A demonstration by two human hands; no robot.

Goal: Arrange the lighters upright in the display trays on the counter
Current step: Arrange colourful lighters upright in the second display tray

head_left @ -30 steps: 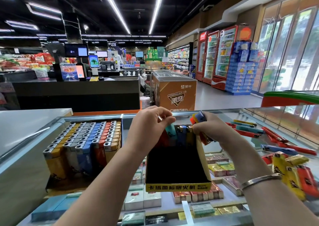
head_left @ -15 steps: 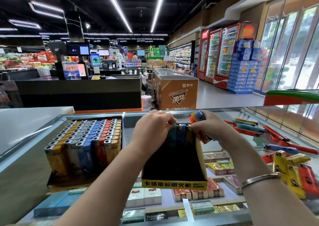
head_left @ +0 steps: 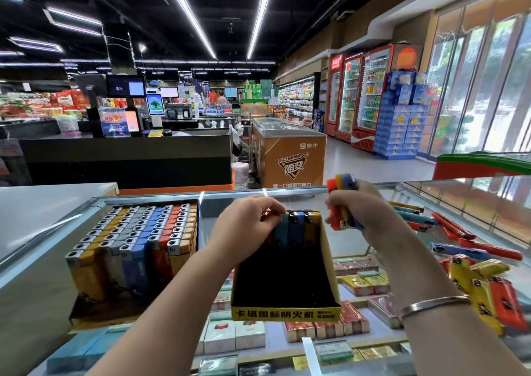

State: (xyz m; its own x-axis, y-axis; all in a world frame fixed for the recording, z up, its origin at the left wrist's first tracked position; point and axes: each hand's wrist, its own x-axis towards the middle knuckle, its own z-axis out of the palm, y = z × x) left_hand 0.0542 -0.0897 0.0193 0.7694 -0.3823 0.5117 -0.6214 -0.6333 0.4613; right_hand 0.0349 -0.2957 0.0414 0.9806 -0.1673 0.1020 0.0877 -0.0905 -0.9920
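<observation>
1. Head view: the left hand (head_left: 247,226) curls its fingers over the tops of the upright lighters (head_left: 298,227) at the far end of the black tray (head_left: 284,314), pinching one of them.
2. The right hand (head_left: 365,211) grips a bundle (head_left: 340,203) of red, yellow and blue lighters just right of the tray, above the glass counter (head_left: 373,197).
3. A full tray (head_left: 135,249) stands to the left; loose lighters (head_left: 477,286) lie on the counter at right.

A glass worktop (head_left: 224,200) carries a full lighter tray (head_left: 135,249), a nearly empty tray (head_left: 287,312) and loose lighters (head_left: 471,249).
</observation>
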